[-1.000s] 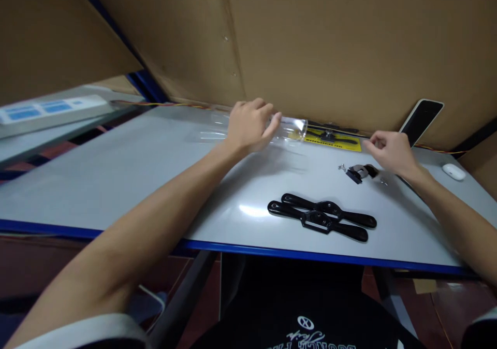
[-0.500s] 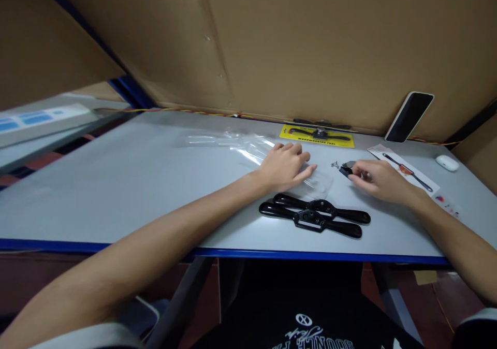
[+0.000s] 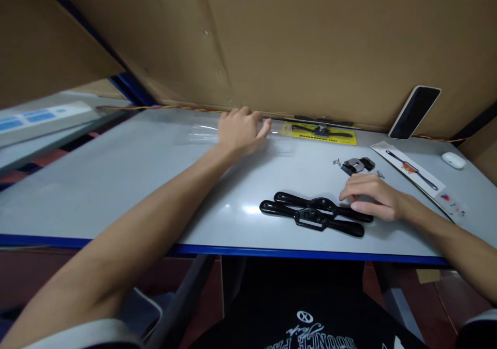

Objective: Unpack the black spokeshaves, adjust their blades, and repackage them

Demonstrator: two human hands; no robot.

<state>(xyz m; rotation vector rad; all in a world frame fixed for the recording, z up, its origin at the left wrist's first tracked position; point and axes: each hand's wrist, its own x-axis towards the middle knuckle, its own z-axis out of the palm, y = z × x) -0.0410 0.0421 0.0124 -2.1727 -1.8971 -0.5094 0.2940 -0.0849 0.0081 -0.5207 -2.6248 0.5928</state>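
My left hand (image 3: 241,131) lies over clear plastic packaging (image 3: 204,134) near the back of the table, thumb apart from the fingers; whether it grips the plastic is hard to see. My right hand (image 3: 370,196) hovers by the right ends of two black tool bodies with handles (image 3: 310,215), fingers bent and apart, nothing between them. Just beyond it lie small dark metal parts (image 3: 355,165) with small silvery screws (image 3: 380,174) beside them.
A yellow tool card (image 3: 324,134) lies at the back edge. A phone (image 3: 415,112) leans on the cardboard wall. On the right are a white printed card (image 3: 411,168) and a white earbud case (image 3: 453,160). A white box with blue panels (image 3: 42,117) stands far left.
My left hand has moved left and back, and the clear plastic has shifted with it. My right hand has let go of the dark metal parts and come nearer, towards the black tool bodies.
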